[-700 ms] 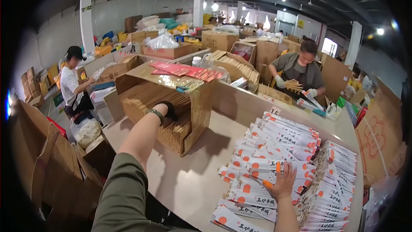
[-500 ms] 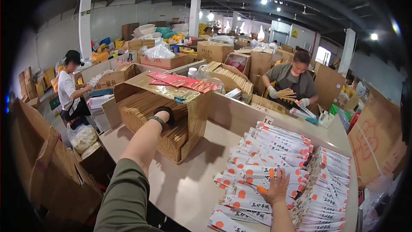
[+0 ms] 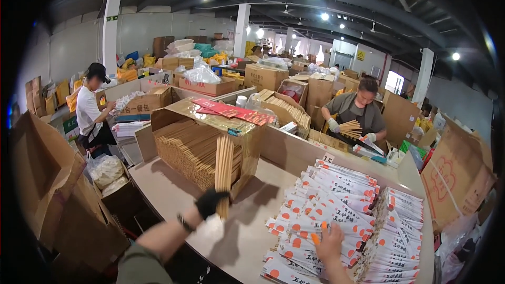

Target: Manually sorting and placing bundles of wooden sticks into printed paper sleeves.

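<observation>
A bundle of wooden chopsticks stands nearly upright in my left hand, which wears a black glove and is closed around its lower part. Behind it, a cardboard box lies on its side, its open face toward me, packed with many more chopsticks. My right hand, with orange covers on two fingertips, rests on a heap of white paper chopstick sleeves marked with orange dots. Its fingers are apart. Beside that heap runs a second stack of sleeves, sticks showing at its left edge.
Red printed sheets lie on top of the box. A low partition borders the table. Beyond it a co-worker in gloves handles chopsticks; another person stands at left. Large open cartons flank the table.
My left hand has come out of the box toward me, now holding a bundle of chopsticks. My right hand has shifted slightly down and left on the sleeves.
</observation>
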{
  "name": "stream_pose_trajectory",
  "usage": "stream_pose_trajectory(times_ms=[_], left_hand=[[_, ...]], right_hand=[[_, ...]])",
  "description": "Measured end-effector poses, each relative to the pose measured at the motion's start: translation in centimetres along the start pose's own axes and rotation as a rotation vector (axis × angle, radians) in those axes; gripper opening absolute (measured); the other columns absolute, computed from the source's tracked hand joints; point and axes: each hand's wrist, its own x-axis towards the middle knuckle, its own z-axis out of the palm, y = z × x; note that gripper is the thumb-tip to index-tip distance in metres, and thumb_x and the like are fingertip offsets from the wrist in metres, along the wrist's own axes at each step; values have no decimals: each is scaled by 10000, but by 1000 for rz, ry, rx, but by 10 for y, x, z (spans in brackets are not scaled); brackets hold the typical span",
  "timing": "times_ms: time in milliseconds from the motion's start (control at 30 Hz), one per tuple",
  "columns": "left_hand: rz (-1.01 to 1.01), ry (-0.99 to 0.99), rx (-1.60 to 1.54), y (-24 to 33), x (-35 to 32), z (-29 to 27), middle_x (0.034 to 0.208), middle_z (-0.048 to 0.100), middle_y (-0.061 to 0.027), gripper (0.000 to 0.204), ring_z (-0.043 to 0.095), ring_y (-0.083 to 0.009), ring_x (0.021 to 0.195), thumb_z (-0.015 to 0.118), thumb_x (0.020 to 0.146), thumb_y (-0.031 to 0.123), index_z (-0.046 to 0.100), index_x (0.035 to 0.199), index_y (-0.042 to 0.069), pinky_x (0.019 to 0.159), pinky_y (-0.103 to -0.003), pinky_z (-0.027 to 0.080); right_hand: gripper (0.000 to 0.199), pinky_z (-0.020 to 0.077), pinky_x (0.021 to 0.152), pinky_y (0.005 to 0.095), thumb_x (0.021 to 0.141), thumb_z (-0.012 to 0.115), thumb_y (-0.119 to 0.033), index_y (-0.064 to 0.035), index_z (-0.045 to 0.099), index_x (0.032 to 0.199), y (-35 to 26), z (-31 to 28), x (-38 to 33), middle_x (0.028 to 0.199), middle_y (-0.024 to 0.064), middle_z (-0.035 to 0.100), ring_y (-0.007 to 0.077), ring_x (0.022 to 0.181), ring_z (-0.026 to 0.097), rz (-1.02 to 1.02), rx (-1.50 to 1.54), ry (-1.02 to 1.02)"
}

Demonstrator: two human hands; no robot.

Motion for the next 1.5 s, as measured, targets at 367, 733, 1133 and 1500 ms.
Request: stream_pose_trajectory(times_ms=[367,733,1133,1500], left_hand=[[267,-9,904,-136,-123,93,1077,635,-160,531,626,-293,1015,749,760,298,546,1189,60,828,-404,501],[-133,-289,177,-121,-125,96,873,573,-21,341,570,-146,831,648,883,151,496,1175,63,667,-280,478],[-443,46,-237,-101,-139,82,864,568,7,404,574,-115,773,693,835,126,538,1207,95,621,-258,465],[-136,120,300,-111,-135,81,824,613,-26,258,567,-101,706,651,837,138,624,1062,16,611,-221,439]], right_hand=[[618,486,811,272,799,742,-78,8,452,1338,-209,-6,-7,948,41,591,126,854,585,30,1102,59],[776,431,953,411,801,735,-372,23,378,1365,-166,-41,7,1232,222,527,352,1121,524,343,1042,-107],[592,443,875,412,712,758,-174,-4,527,1230,-98,-39,-106,1088,159,558,342,1031,534,-86,494,-431],[286,477,634,338,712,676,-10,3,657,997,-107,-27,-135,847,78,575,244,765,588,-288,302,-94]])
